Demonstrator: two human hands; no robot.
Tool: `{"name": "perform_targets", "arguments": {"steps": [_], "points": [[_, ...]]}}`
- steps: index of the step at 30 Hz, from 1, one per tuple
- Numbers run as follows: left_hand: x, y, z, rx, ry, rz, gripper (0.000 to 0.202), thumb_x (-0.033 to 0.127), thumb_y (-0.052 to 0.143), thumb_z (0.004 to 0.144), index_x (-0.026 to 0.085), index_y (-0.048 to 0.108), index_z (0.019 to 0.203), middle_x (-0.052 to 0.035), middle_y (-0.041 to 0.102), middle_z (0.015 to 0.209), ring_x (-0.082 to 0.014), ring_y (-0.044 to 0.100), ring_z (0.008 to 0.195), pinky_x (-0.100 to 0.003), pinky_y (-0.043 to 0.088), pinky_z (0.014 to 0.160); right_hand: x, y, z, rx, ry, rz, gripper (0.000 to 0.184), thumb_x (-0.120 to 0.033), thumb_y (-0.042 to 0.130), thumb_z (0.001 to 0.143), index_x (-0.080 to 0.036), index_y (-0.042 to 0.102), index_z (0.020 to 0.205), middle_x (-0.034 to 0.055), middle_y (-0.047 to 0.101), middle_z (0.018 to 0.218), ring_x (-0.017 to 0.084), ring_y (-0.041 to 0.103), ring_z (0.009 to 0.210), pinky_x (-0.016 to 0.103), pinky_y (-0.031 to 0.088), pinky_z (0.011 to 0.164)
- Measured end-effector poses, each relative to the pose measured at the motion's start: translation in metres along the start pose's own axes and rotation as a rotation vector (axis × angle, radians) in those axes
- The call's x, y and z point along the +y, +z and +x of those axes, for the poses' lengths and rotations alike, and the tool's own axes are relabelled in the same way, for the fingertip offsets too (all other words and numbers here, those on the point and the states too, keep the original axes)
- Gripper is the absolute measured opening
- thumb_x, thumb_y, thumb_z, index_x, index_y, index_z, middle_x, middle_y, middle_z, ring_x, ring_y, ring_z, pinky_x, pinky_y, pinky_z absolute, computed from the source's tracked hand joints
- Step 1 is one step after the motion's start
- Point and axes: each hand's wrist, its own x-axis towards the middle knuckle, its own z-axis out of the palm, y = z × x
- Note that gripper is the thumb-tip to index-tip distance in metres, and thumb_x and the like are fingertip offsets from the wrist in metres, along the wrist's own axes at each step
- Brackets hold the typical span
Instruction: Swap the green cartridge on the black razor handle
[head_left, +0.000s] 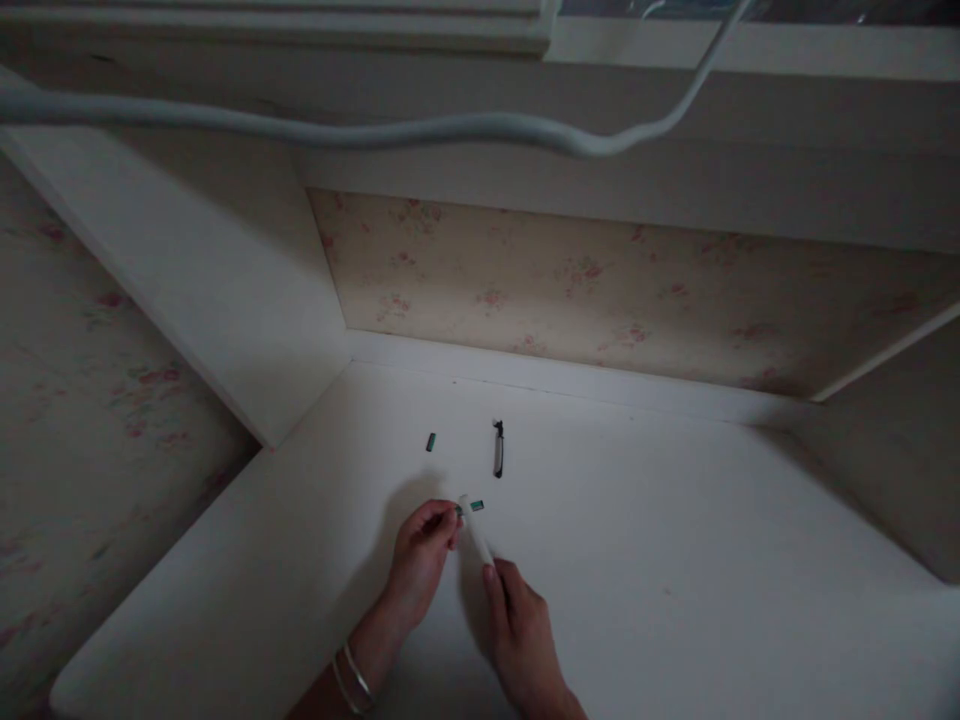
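My right hand point(521, 625) grips the lower end of a thin white tube point(475, 528), like a pen barrel, angled up to the left. My left hand point(424, 550) is pinched at the tube's upper end, fingertips on a tiny dark green piece point(458, 511). Another small green piece point(477, 506) lies on the white desk point(675, 560) just right of the tube's tip. Farther back lie a small green cap-like piece point(430, 442) and a slim black part point(499, 449). Thin bangles point(352, 682) circle my left wrist.
The desk sits in a dim alcove with floral wallpaper point(600, 290) behind and a white side panel point(202, 280) at the left. A pale cable point(375, 130) hangs across the top. More floral wallpaper point(90, 420) covers the wall at the left.
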Motion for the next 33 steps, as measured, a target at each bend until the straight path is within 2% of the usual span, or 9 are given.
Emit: {"name": "perform_targets", "arguments": {"steps": [3, 7, 12, 17, 21, 26, 31, 33], "points": [[-0.0006, -0.001, -0.0001, -0.032, -0.004, 0.01, 0.019, 0.031, 0.072, 0.069, 0.015, 0.065, 0.078, 0.0021, 0.054, 0.063, -0.0084, 0.044, 0.057, -0.023, 0.035, 0.057, -0.0003, 0.0, 0.0006, 0.057, 0.052, 0.011, 0.035, -0.041, 0.031, 0.097, -0.02, 0.057, 0.087, 0.0004, 0.06, 0.062, 0.016, 0.056, 0.053, 0.023, 0.041, 0.051], [-0.0014, -0.0015, -0.0001, -0.035, 0.008, 0.032, 0.017, 0.029, 0.072, 0.07, 0.014, 0.064, 0.072, 0.0027, 0.051, 0.062, -0.008, 0.042, 0.056, -0.022, 0.034, 0.056, -0.0015, -0.0004, 0.0006, -0.02, -0.031, 0.002, 0.034, -0.041, 0.034, 0.097, -0.02, 0.059, 0.086, 0.0017, 0.062, 0.067, 0.016, 0.059, 0.059, 0.022, 0.043, 0.056], [-0.0013, -0.0006, -0.0002, -0.028, 0.003, -0.003, 0.018, 0.028, 0.072, 0.071, 0.014, 0.065, 0.079, 0.0012, 0.055, 0.065, -0.0083, 0.045, 0.057, -0.022, 0.035, 0.057, -0.0002, -0.0005, 0.0008, 0.059, 0.066, 0.016, 0.036, -0.042, 0.031, 0.097, -0.02, 0.057, 0.087, 0.0004, 0.06, 0.062, 0.016, 0.057, 0.054, 0.023, 0.041, 0.053], [-0.0019, -0.0015, 0.0001, -0.04, 0.01, 0.022, 0.017, 0.028, 0.072, 0.071, 0.014, 0.064, 0.075, 0.0022, 0.052, 0.062, -0.0077, 0.043, 0.056, -0.022, 0.034, 0.056, 0.0006, 0.0004, 0.0007, -0.032, 0.002, 0.006, 0.033, -0.041, 0.033, 0.097, -0.02, 0.058, 0.089, 0.0014, 0.062, 0.069, 0.017, 0.059, 0.061, 0.024, 0.042, 0.058], [-0.0041, -0.0037, 0.0014, -0.049, 0.002, 0.005, 0.017, 0.029, 0.071, 0.072, 0.015, 0.065, 0.081, 0.0012, 0.055, 0.066, -0.008, 0.045, 0.058, -0.022, 0.035, 0.058, 0.0013, 0.0006, 0.0005, 0.055, 0.085, 0.027, 0.034, -0.042, 0.031, 0.097, -0.02, 0.056, 0.09, -0.0001, 0.06, 0.064, 0.016, 0.057, 0.056, 0.024, 0.04, 0.054], [-0.007, -0.0047, 0.0022, -0.029, -0.002, 0.016, 0.016, 0.027, 0.072, 0.071, 0.014, 0.065, 0.077, 0.0026, 0.052, 0.063, -0.0078, 0.043, 0.058, -0.021, 0.034, 0.056, 0.0011, 0.0005, -0.0001, -0.054, -0.012, -0.018, 0.034, -0.042, 0.033, 0.097, -0.02, 0.058, 0.088, 0.0019, 0.062, 0.068, 0.017, 0.059, 0.06, 0.023, 0.042, 0.056], [-0.0054, -0.0045, 0.0018, -0.039, -0.007, -0.006, 0.018, 0.029, 0.071, 0.072, 0.014, 0.065, 0.08, 0.0016, 0.055, 0.066, -0.0079, 0.044, 0.058, -0.022, 0.034, 0.058, 0.0017, 0.0004, 0.0002, 0.042, 0.069, 0.01, 0.036, -0.042, 0.031, 0.097, -0.02, 0.057, 0.088, 0.0004, 0.06, 0.063, 0.016, 0.057, 0.054, 0.023, 0.04, 0.052], [-0.004, -0.0037, 0.0012, -0.03, -0.009, -0.003, 0.018, 0.028, 0.072, 0.071, 0.014, 0.065, 0.079, 0.0017, 0.054, 0.066, -0.0077, 0.044, 0.058, -0.022, 0.034, 0.057, 0.0011, 0.0004, 0.0, 0.011, 0.037, 0.007, 0.035, -0.042, 0.032, 0.097, -0.02, 0.057, 0.088, 0.0008, 0.061, 0.065, 0.016, 0.058, 0.057, 0.023, 0.041, 0.054]]}}
